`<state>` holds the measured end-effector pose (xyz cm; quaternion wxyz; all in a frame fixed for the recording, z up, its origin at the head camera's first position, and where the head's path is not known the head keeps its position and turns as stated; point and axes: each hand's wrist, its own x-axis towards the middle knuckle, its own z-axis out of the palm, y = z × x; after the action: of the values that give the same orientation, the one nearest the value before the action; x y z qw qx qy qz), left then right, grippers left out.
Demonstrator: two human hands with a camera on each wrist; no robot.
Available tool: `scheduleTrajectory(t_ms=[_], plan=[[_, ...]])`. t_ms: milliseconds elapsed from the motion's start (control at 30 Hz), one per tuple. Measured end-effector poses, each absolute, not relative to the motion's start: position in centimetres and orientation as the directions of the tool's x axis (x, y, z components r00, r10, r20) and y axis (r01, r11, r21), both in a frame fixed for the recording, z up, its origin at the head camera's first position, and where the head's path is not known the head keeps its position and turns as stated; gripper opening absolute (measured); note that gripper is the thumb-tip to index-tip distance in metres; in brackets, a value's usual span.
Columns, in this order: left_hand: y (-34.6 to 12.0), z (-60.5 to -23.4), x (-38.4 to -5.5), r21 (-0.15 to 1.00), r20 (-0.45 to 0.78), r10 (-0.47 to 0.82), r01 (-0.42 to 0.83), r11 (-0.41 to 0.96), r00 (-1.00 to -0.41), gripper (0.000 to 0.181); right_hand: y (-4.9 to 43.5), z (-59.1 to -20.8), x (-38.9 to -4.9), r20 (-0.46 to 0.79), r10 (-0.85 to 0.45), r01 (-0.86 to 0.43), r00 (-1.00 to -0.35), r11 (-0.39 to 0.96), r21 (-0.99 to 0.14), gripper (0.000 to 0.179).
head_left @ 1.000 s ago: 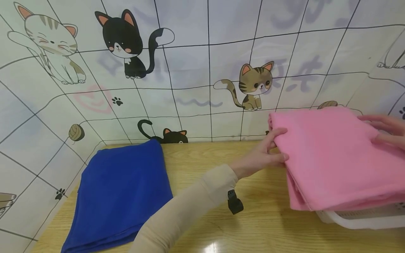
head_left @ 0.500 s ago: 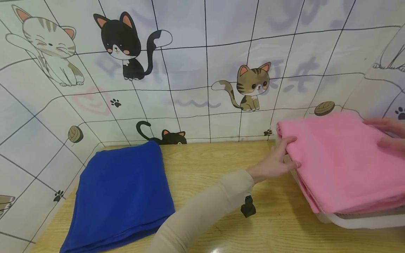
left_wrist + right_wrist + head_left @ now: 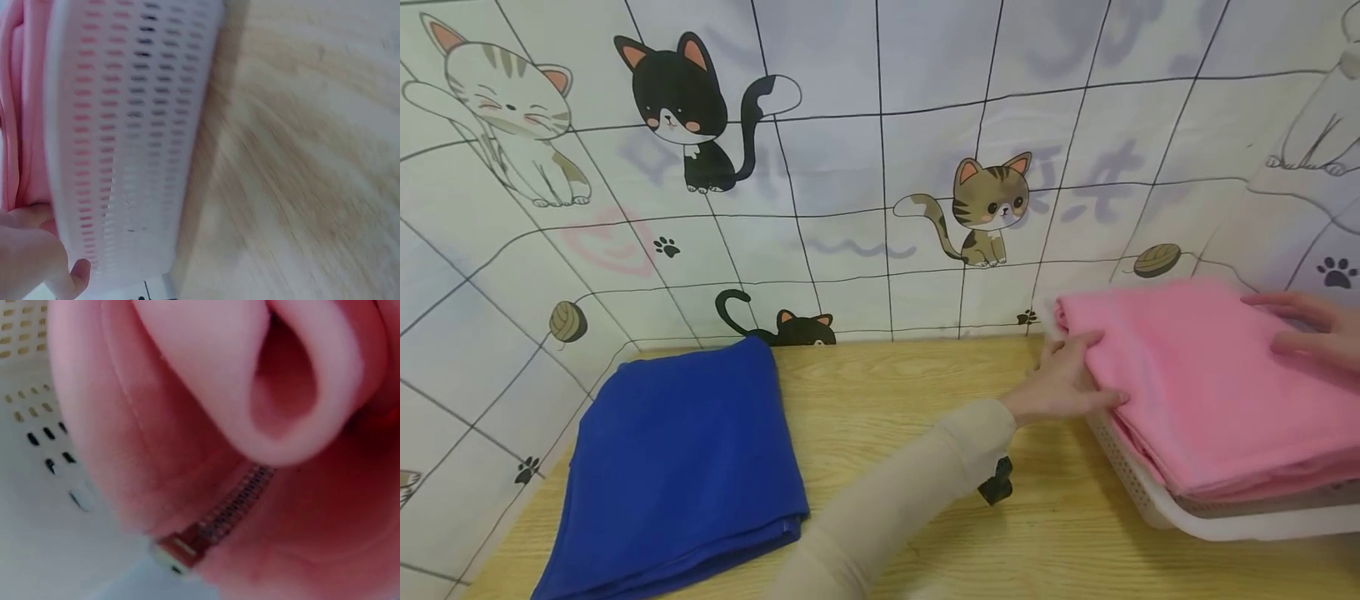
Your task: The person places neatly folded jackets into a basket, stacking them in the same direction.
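A folded pink garment [image 3: 1195, 383] lies in a white perforated basket [image 3: 1240, 527] at the right. My left hand [image 3: 1060, 383] is at its left side, fingers spread, with the thumb and a finger touching the cloth. In the left wrist view, this hand [image 3: 34, 256] straddles the basket rim, one finger outside the wall. My right hand [image 3: 1318, 329], partly cut off by the frame edge, rests its extended fingers on top of the garment. Close up in the right wrist view, the pink cloth [image 3: 187, 412] shows loose folds and a zipper [image 3: 234, 506]; no fingers show there.
A folded blue cloth [image 3: 677, 475] lies on the wooden table [image 3: 880, 375] at the left. Cat-patterned wall covering [image 3: 835, 183] rises behind and at the left. A small black device [image 3: 997, 482] sits by my left cuff.
The pink garment has sunk lower into the basket, and more of the basket's rim and left wall shows. My left hand has moved slightly right and down with it. The blue cloth stays put.
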<state>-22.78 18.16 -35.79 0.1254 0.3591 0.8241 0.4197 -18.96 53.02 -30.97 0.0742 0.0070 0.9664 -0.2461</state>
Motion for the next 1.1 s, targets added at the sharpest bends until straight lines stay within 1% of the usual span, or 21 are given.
scheduleTrajectory(t_ms=[100, 267, 367, 500, 633, 733, 800, 867, 967, 1000, 1100], plan=[[18.6, -36.4, -22.7, 0.741, 0.096, 0.687, 0.512, 0.434, -0.72, 0.084, 52.7, -31.6, -18.7, -0.12, -0.044, 0.022, -0.992, 0.866, -0.5, 0.074], [19.1, -37.2, -22.6, 0.699, 0.082, 0.662, 0.517, 0.494, -0.745, 0.084, 52.0, -33.2, -18.4, -0.132, -0.015, 0.058, -0.991, 0.844, -0.533, 0.065], [19.5, -37.2, -22.8, 0.657, 0.075, 0.65, 0.527, 0.539, -0.757, 0.084, 52.0, -33.4, -18.8, -0.146, 0.018, 0.096, -0.989, 0.827, -0.554, 0.078], [19.9, -37.1, -23.1, 0.591, 0.05, 0.664, 0.558, 0.582, -0.746, 0.089, 52.2, -33.1, -19.4, -0.147, 0.025, 0.102, -0.989, 0.834, -0.542, 0.085], [20.1, -36.8, -22.6, 0.498, 0.02, 0.665, 0.584, 0.641, -0.747, 0.089, 52.1, -32.8, -19.6, -0.196, 0.008, 0.112, -0.98, 0.842, -0.528, 0.083], [20.3, -36.4, -21.9, 0.458, 0.008, 0.615, 0.55, 0.699, -0.788, 0.082, 51.8, -32.5, -19.6, -0.231, -0.016, 0.113, -0.973, 0.837, -0.536, 0.077], [20.3, -36.1, -21.6, 0.402, 0.045, 0.577, 0.544, 0.737, -0.815, 0.078, 51.6, -32.3, -19.6, -0.225, -0.047, 0.085, -0.973, 0.836, -0.541, 0.072], [20.2, -35.8, -21.7, 0.339, 0.103, 0.544, 0.544, 0.768, -0.833, 0.075, 51.4, -32.1, -19.5, -0.229, -0.066, 0.071, -0.971, 0.837, -0.542, 0.07], [19.4, -35.6, -22.4, 0.246, 0.186, 0.53, 0.561, 0.79, -0.828, 0.068, 50.9, -31.8, -19.1, -0.214, -0.092, 0.035, -0.972, 0.851, -0.524, 0.068], [19.0, -35.6, -22.6, 0.235, 0.201, 0.531, 0.567, 0.789, -0.823, 0.065, 50.8, -31.7, -19.0, -0.213, -0.103, 0.025, -0.972, 0.852, -0.523, 0.066], [17.7, -35.7, -23.3, 0.275, 0.211, 0.543, 0.582, 0.765, -0.813, 0.058, 50.5, -31.6, -18.4, -0.179, -0.154, -0.038, -0.972, 0.851, -0.524, 0.058]])
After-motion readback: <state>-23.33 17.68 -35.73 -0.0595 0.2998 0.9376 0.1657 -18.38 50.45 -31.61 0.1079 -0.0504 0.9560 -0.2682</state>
